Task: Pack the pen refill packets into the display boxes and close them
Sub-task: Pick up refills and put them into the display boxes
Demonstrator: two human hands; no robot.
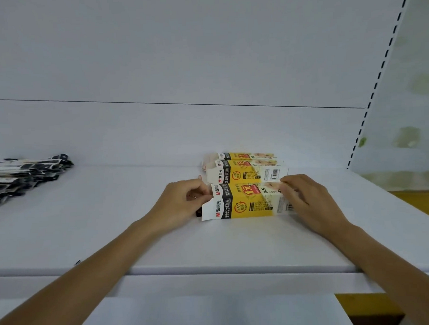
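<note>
A yellow, black and white display box (pixel 247 200) lies on its side on the white shelf (pixel 212 241). My left hand (pixel 183 200) grips its open left end, where a white flap sticks out. My right hand (pixel 306 197) holds the right end. Behind it lie two more boxes of the same kind, the middle box (pixel 246 173) and the far box (pixel 242 156), both with flaps open at the left. A pile of black and white pen refill packets (pixel 22 178) rests at the far left of the shelf.
The shelf's white back panel (pixel 179 65) rises behind the boxes. A slotted upright (pixel 377 81) runs along the right side. The shelf's front edge (pixel 238 272) is close to me, with a lower white shelf (pixel 215 314) below it.
</note>
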